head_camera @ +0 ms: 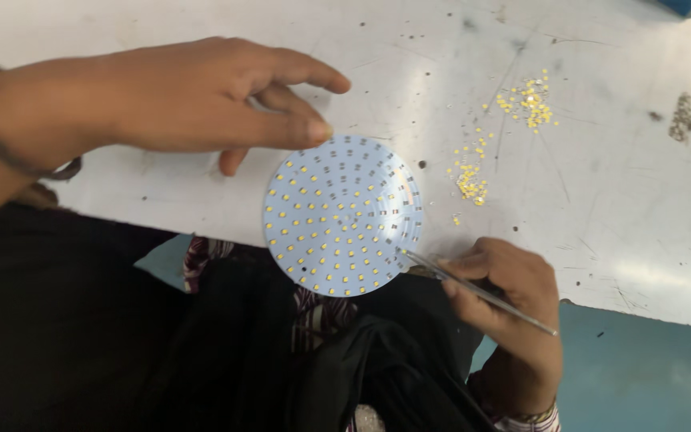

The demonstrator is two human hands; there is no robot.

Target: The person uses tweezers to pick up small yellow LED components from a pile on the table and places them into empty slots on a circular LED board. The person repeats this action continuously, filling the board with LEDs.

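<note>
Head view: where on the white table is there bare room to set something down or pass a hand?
The table is bare at far right, beyond the yellow chips, and at top left above the left hand. It is crowded in the middle: the round board overhangs the near edge, the left hand touching its top rim, the right hand with tweezers at its lower right, chips scattered beside.

A: Place?

B: Small electronics assembly workshop. Bench job, by hand.

A: Evidence?

B: Scratched, stained white worktable point(625, 200), worn from use. Loose piles of tiny yellow chip components point(528, 101) scattered on it, more beside point(470, 182). Round white circuit board studded with rows of yellow chips point(342, 214) at the table edge. Thin metal tweezers point(481, 293) in use on it.

A: Not a lab?

B: No. Dark specks and debris on the surface, teal floor point(649, 376) below.
</note>
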